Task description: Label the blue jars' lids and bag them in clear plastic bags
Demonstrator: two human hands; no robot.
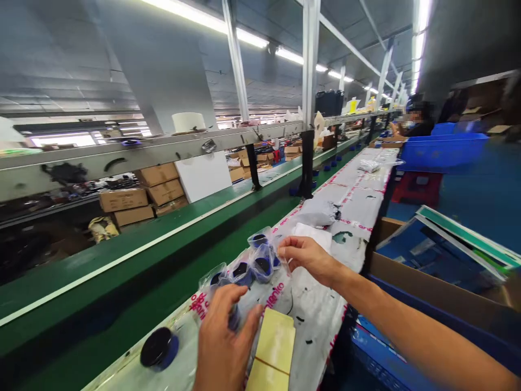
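My right hand [309, 258] pinches the edge of a clear plastic bag [288, 264] beside a cluster of bagged blue and black round pieces. Two of these are a bagged round piece [262, 265] and another bagged piece [241, 271]. My left hand [226, 334] hovers nearer to me, thumb and fingers apart. Part of a blue piece [234, 317] shows behind its gap; whether it touches the hand I cannot tell. An unbagged black-topped blue round piece [158, 347] sits left of that hand. Yellow cards [274, 342] lie to its right.
A green conveyor belt [171, 241] runs along the left of the white-covered worktop [317, 315]. White bags [319, 212] lie farther along. On the right stand an open carton [423, 282] and a blue bin [442, 152] on a red stool [417, 187]. A person [421, 122] is farther back.
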